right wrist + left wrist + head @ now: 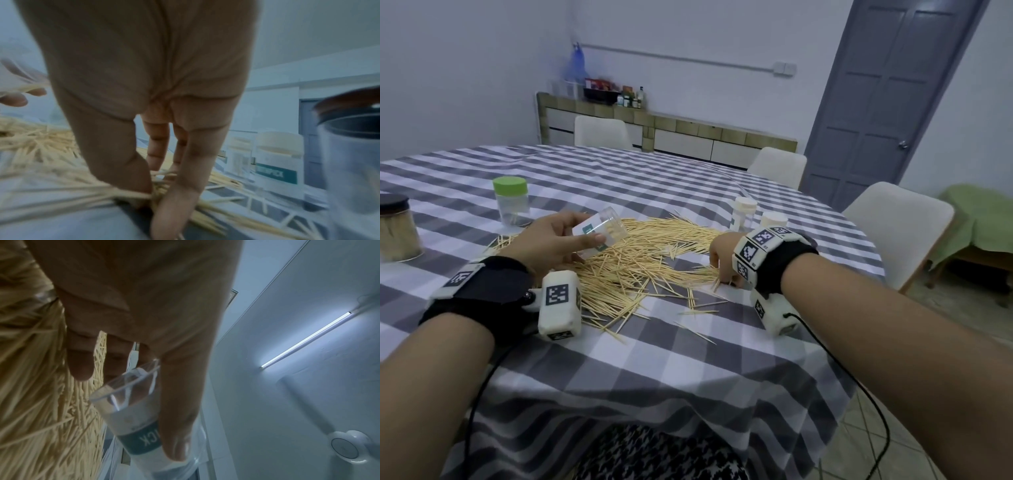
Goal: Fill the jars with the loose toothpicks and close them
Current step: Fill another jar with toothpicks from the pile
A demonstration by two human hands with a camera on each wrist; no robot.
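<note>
Left hand (544,240) grips the tilted clear toothpick jar (601,230), mouth rightward; right hand (722,260) pinches loose toothpicks (640,253).

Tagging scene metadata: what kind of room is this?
Probably a home dining room: a round table under a grey-and-white checked tablecloth, white chairs around it, and a low tiled counter holding bottles.

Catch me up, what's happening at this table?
A person is refilling jars. The left hand holds a small clear plastic jar with a teal label, lidless and tilted over the pile of loose wooden toothpicks on the grey-and-white checked tablecloth. The right hand pinches up a bunch from the pile's edge. A green-lidded clear jar stands closed, seemingly empty.
</note>
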